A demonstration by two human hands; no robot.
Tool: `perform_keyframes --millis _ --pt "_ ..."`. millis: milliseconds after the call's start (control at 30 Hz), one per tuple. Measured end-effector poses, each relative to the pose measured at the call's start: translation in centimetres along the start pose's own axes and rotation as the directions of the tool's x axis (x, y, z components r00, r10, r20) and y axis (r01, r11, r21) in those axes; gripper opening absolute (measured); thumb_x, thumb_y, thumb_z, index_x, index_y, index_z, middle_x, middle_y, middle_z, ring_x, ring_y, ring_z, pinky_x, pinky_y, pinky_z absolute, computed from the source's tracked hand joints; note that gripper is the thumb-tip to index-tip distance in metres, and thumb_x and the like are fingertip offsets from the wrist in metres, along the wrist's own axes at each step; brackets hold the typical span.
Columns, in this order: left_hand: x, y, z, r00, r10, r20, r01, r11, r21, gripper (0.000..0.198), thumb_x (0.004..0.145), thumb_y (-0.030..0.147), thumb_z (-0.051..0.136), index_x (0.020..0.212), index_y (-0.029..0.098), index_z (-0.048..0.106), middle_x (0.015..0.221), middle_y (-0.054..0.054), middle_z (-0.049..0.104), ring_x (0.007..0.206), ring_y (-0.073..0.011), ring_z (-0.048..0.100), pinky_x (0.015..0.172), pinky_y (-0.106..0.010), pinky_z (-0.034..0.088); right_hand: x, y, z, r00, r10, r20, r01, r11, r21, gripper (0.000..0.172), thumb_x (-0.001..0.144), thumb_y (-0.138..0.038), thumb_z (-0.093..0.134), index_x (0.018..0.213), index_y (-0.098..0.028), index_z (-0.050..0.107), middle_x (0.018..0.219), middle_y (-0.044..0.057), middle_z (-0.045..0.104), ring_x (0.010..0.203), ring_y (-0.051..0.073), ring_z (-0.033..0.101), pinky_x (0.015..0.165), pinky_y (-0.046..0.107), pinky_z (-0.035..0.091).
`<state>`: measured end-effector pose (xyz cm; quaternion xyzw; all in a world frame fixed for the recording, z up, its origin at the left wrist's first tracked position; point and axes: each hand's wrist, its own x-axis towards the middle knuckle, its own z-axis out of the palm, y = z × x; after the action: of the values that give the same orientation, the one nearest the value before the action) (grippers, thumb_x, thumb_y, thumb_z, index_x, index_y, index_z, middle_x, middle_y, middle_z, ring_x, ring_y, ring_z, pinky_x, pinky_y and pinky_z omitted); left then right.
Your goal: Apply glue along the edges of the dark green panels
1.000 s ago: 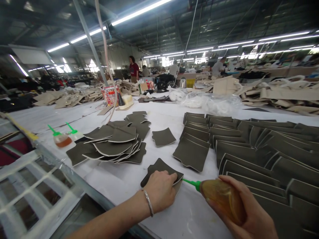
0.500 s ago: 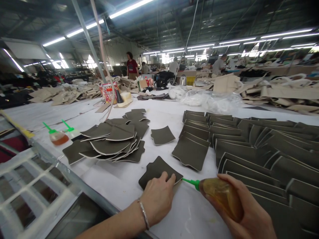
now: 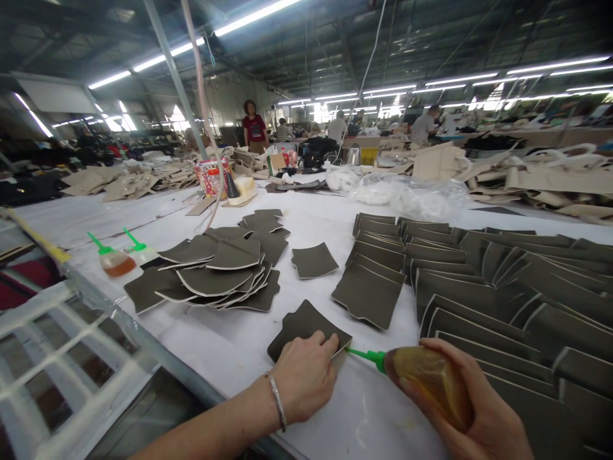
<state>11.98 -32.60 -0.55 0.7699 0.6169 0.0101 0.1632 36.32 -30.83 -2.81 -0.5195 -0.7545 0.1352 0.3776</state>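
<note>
Pinching dark piece [image 3: 301, 326] in left hand [image 3: 304, 377], right hand [image 3: 479, 415] gripping unlabelled glue bottle [image 3: 426, 383].

- Long fluorescent tubes [image 3: 249, 16] light a dark metal roof [image 3: 335, 38].
- A slanted steel post [image 3: 175, 80] rises behind the white table [image 3: 86, 217].
- Other worktables [image 3: 550, 137] stand beyond.
</note>
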Motion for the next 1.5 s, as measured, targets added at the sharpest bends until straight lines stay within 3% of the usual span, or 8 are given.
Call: perform_keyframes --millis 467,667,833,933,1067,1233,1400,1500 --pt "-0.1 -0.3 0.1 1.000 0.009 0.006 -0.008 0.999 -0.045 0.049 0.084 0.022 0.039 0.131 0.025 0.048 0.102 -0.006 0.062 0.088 -0.0273 0.064 0.077 -0.040 0.050 -0.2 0.5 0.0 0.989 0.145 -0.002 -0.144 0.987 0.066 0.048 0.080 -0.056 0.064 0.119 -0.031 0.052 0.109 -0.001 0.063 0.088 0.022 0.065 0.075 0.029 0.053" --pt "-0.4 -0.2 0.1 1.000 -0.008 -0.014 0.007 0.998 -0.064 0.049 0.082 0.023 0.041 0.131 0.024 0.049 0.102 -0.007 0.063 0.092 -0.0279 0.064 0.080 -0.040 0.049 -0.7 0.0 -0.2 0.969 0.163 0.187 -0.201 0.958 0.205 0.043 0.082 -0.052 0.064 0.116 -0.028 0.053 0.106 -0.001 0.065 0.089 0.020 0.066 0.073 0.022 0.053" --pt "-0.7 -0.2 -0.2 1.000 -0.018 0.008 0.018 0.997 -0.074 0.047 0.083 0.022 0.038 0.130 0.023 0.049 0.103 -0.007 0.064 0.093 -0.0269 0.063 0.080 -0.039 0.049 -0.6 -0.3 -0.4 0.963 0.213 0.162 -0.243 0.950 0.196 0.047 0.079 -0.053 0.066 0.117 -0.028 0.053 0.105 -0.001 0.065 0.086 0.020 0.066 0.072 0.021 0.053" --pt "-0.8 -0.2 -0.3 1.000 -0.026 0.017 0.027 0.996 -0.083 0.046 0.084 0.022 0.038 0.129 0.022 0.049 0.104 -0.007 0.064 0.095 -0.0265 0.063 0.082 -0.038 0.048 -0.7 -0.5 -0.3 0.931 0.190 0.312 -0.283 0.914 0.289 0.047 0.081 -0.052 0.065 0.118 -0.027 0.051 0.105 -0.001 0.065 0.089 0.021 0.065 0.075 0.023 0.053" --pt "-0.9 -0.2 -0.4 1.000 -0.025 0.013 0.026 0.995 -0.100 0.045 0.084 0.022 0.039 0.127 0.021 0.050 0.105 -0.007 0.064 0.097 -0.0263 0.063 0.083 -0.038 0.048 -1.1 -0.4 -0.2 0.930 0.249 0.272 -0.324 0.903 0.282 0.051 0.080 -0.052 0.066 0.121 -0.027 0.048 0.108 0.000 0.064 0.092 0.021 0.064 0.078 0.023 0.052" --pt "-0.8 -0.3 -0.2 1.000 -0.028 0.006 0.029 0.994 -0.102 0.045 0.084 0.021 0.038 0.128 0.022 0.050 0.104 -0.007 0.064 0.096 -0.0261 0.062 0.083 -0.038 0.048 -1.6 -0.2 -0.3 0.907 0.172 0.385 -0.303 0.901 0.311 0.049 0.082 -0.052 0.064 0.122 -0.027 0.048 0.111 0.000 0.063 0.095 0.021 0.064 0.079 0.023 0.052" --pt "-0.8 -0.4 0.1 1.000 -0.025 -0.014 0.023 0.994 -0.110 0.044 0.085 0.023 0.039 0.127 0.022 0.051 0.102 -0.006 0.064 0.096 -0.0261 0.062 0.083 -0.038 0.048 -1.8 -0.5 -0.2 0.938 0.232 0.257 -0.303 0.909 0.285 0.051 0.078 -0.054 0.067 0.118 -0.027 0.051 0.105 0.000 0.065 0.089 0.021 0.066 0.072 0.021 0.053" --pt "-0.9 -0.4 0.1 0.999 -0.029 -0.023 0.026 0.993 -0.112 0.044 0.084 0.022 0.039 0.127 0.022 0.051 0.101 -0.006 0.064 0.093 -0.0265 0.063 0.082 -0.039 0.048 -1.9 -0.8 -0.1 0.918 0.167 0.359 -0.293 0.896 0.333 0.047 0.082 -0.052 0.064 0.119 -0.027 0.050 0.109 0.000 0.064 0.092 0.020 0.065 0.076 0.021 0.052"
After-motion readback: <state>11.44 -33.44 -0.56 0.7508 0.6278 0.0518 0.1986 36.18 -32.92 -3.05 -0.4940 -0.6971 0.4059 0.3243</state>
